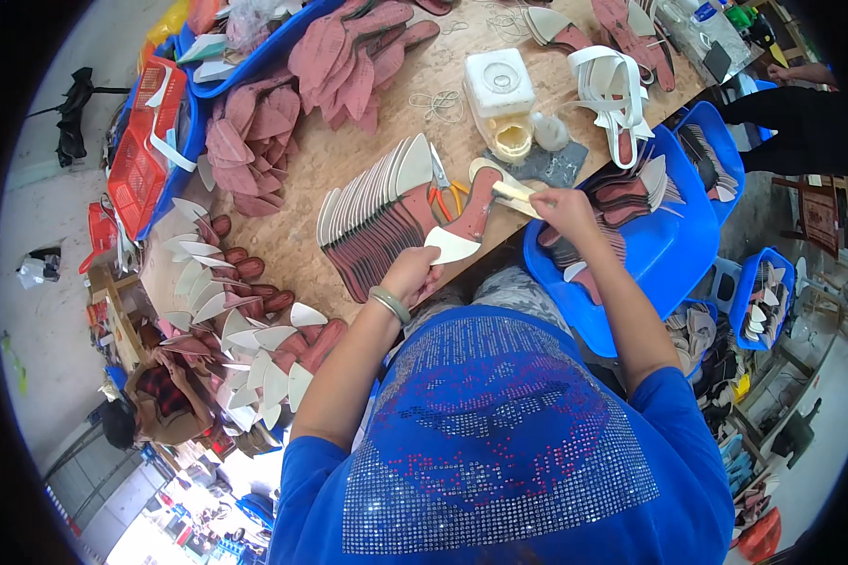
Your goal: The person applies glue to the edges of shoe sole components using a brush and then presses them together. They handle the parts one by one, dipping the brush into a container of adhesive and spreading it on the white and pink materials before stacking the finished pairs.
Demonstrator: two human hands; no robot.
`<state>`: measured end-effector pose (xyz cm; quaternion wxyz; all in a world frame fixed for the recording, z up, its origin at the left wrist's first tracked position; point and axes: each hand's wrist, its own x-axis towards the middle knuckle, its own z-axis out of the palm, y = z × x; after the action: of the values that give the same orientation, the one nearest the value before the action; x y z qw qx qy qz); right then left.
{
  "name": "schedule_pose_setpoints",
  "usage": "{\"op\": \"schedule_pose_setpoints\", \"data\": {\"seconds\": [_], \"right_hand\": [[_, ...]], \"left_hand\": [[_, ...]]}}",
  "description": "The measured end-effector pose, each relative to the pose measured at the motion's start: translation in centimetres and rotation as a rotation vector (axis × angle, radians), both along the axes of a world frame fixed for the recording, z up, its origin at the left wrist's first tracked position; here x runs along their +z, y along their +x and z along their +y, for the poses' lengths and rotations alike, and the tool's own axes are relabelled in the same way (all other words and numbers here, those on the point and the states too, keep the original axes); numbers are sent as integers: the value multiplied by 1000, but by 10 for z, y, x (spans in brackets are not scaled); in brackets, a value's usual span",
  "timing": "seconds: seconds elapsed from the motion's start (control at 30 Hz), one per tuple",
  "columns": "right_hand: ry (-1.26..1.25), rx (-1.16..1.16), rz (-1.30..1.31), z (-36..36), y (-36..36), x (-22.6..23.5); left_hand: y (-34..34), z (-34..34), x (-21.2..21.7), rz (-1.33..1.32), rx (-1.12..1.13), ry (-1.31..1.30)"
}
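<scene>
My left hand [411,275] pinches the white pointed end of a reddish-brown shoe insole [474,215] at the table's near edge. In my right hand [563,212] is a pale flat strip [515,195], its far end against the cream-edged rounded end of the insole; whether it is a brush or a loose band, I cannot tell. Left of the insole leans a tight row of similar insoles [372,226] with white tips. Orange-handled scissors [446,196] lie between that row and the held insole.
A cut-open white plastic jug [497,85] with yellowish residue stands beyond my hands, beside a dark grey slab [548,165]. White bands [605,80] stand at the back right. Insoles fill a blue bin [655,245] on my right. Reddish pieces [254,141] are heaped at left.
</scene>
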<state>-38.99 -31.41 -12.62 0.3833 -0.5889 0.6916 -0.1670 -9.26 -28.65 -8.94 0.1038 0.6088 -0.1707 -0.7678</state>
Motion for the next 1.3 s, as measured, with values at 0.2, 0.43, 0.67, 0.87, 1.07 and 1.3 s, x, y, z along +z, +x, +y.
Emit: {"op": "schedule_pose_setpoints", "data": {"seconds": [0.2, 0.43, 0.67, 0.87, 1.07, 1.3], "right_hand": [[-205, 126, 205, -42, 6, -32], [-306, 315, 129, -28, 35, -14], [-243, 268, -154, 26, 74, -10], [30, 128, -499, 21, 70, -7], [-239, 236, -95, 8, 47, -11], [-347, 212, 135, -26, 27, -24]], "left_hand": [[-3, -2, 2, -31, -76, -51], [-3, -1, -3, -83, -104, -72], [-4, 0, -11, -78, -136, -68], [-4, 3, -11, -68, -113, -76], [2, 4, -18, -96, -137, -88], [-1, 1, -10, -75, -101, -99]]}}
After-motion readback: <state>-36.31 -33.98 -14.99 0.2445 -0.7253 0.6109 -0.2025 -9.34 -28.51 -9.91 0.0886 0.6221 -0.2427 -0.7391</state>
